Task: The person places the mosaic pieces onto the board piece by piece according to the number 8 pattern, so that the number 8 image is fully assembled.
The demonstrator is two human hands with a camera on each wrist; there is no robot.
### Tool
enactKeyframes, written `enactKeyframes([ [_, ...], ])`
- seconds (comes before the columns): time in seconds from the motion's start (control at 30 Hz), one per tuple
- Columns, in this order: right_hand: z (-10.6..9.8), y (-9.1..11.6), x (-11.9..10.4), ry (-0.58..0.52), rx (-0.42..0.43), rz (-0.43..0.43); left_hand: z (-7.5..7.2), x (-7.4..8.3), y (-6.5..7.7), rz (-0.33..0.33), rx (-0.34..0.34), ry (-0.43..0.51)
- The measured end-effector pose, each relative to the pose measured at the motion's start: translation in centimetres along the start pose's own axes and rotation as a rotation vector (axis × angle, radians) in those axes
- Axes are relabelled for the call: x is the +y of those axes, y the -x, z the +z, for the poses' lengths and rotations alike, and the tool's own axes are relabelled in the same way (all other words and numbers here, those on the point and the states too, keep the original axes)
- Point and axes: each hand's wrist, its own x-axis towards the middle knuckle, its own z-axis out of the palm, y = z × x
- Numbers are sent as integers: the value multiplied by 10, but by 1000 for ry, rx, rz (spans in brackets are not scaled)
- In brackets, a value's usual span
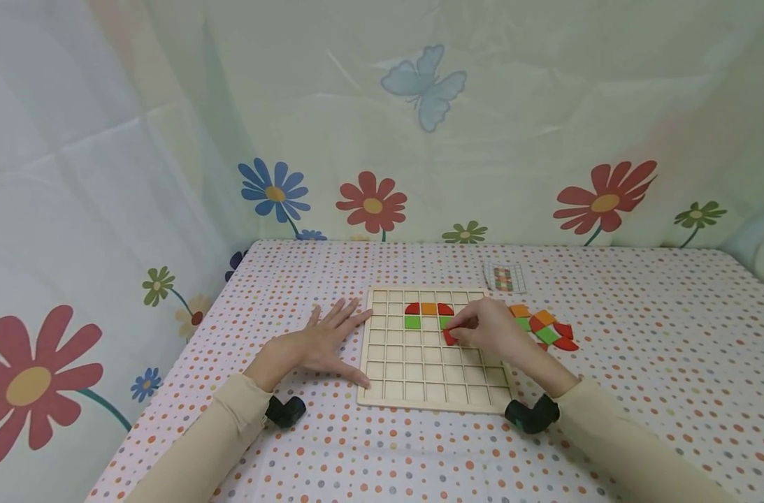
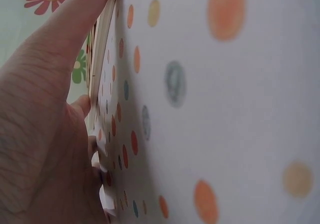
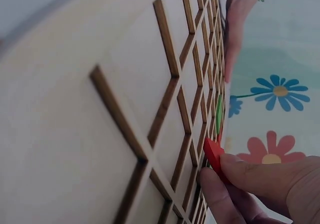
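Note:
A wooden grid board (image 1: 394, 397) lies on the table. In its upper rows sit two red curved-edge tiles (image 1: 412, 308), an orange square tile (image 1: 428, 308) between them, and green square tiles (image 1: 412, 322) below, the right one partly covered by my fingers. My right hand (image 1: 501, 334) pinches a red tile (image 1: 449, 338) between thumb and fingers over the grid; the right wrist view shows this red tile (image 3: 214, 155) tilted at the cells, its full outline hidden. My left hand (image 1: 321, 347) lies with fingers spread at the board's left edge, thumb tip and index finger against it.
Right of the board, partly behind my right forearm, lies a loose pile of red, green and orange tiles (image 1: 547, 334). A small pattern card (image 1: 505, 278) rests beyond the board's far right corner. A dotted cloth (image 1: 646, 349) covers the table; a flowered curtain (image 1: 507, 140) hangs behind.

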Motion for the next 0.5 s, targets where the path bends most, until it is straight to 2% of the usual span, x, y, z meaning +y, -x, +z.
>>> enactKeyframes([
  [0.5, -1, -1, -2, -2, -36, -77, 0, 1, 1, -7, -1, -14],
])
